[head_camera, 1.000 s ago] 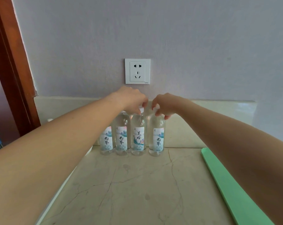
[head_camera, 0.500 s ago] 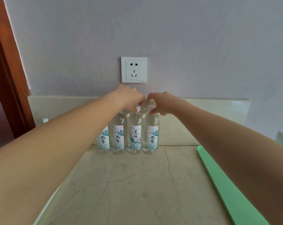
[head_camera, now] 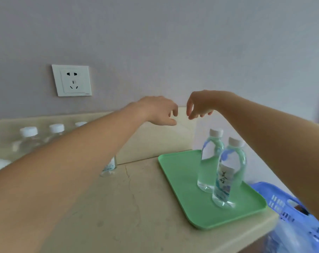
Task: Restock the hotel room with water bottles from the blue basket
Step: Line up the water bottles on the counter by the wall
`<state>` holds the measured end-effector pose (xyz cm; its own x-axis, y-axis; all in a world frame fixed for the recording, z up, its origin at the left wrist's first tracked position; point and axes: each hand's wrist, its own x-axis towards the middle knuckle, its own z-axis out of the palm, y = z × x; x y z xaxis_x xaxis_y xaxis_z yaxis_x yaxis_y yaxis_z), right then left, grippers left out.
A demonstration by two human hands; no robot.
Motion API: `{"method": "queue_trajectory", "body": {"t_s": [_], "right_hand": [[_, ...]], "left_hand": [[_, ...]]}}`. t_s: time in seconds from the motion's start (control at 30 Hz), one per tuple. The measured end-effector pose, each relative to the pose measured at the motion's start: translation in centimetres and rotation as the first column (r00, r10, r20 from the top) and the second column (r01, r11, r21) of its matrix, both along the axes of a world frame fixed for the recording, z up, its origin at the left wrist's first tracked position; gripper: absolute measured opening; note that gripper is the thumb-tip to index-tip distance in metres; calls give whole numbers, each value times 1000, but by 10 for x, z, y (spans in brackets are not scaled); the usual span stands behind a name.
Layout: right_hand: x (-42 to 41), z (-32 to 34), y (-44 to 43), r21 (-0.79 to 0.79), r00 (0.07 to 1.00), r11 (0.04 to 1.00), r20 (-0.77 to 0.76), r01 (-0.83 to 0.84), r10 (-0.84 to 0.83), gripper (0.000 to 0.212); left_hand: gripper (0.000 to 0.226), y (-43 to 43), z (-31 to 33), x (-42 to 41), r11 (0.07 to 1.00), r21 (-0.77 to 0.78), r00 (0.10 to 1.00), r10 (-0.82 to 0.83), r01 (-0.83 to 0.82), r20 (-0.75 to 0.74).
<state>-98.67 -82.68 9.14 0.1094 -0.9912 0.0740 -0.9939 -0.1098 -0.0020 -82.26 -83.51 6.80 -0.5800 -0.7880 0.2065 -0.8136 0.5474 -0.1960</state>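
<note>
While both hands hang in the air in front of the wall, neither touches a bottle. Left hand (head_camera: 157, 111) and right hand (head_camera: 202, 105) sit side by side, close but apart, fingers loosely curled and parted, nothing pinched.

Row of bottles (head_camera: 43, 136) against the backsplash is at 8 o'clock from the left hand, mostly hidden behind the left forearm: three white caps show, plus one base at the forearm's lower edge. Two tray bottles are at 5 o'clock from the right hand, well below it: far bottle (head_camera: 210, 159) and near bottle (head_camera: 228, 172), standing upright just beside each other on the green tray (head_camera: 182, 179). Blue basket (head_camera: 292, 212) is at 5 o'clock past the tray, off the counter edge, partly behind the right forearm.

Diff vs 0.5 s ago: both hands were on the caps of the row of four; now they're off the caps and raised. View swung right: wall socket (head_camera: 71, 80) shifted from centre to upper left, tray and basket came fully into view.

Bottle look: clear plastic, white screw caps, water inside, white label with blue-green print and dark characters. Tray pair is sharp enough to read as upright; row bottles are blurred. Counter (head_camera: 127, 207) is beige stone with thin cracks.
</note>
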Motion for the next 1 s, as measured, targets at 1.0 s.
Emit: {"method": "queue_trajectory", "body": {"t_s": [1.0], "right_hand": [[-46,1,49,269,997,963,81,-2,-20,22]], "left_hand": [[36,-19,19,-47,902,390,972,-108,183,-207]]}}
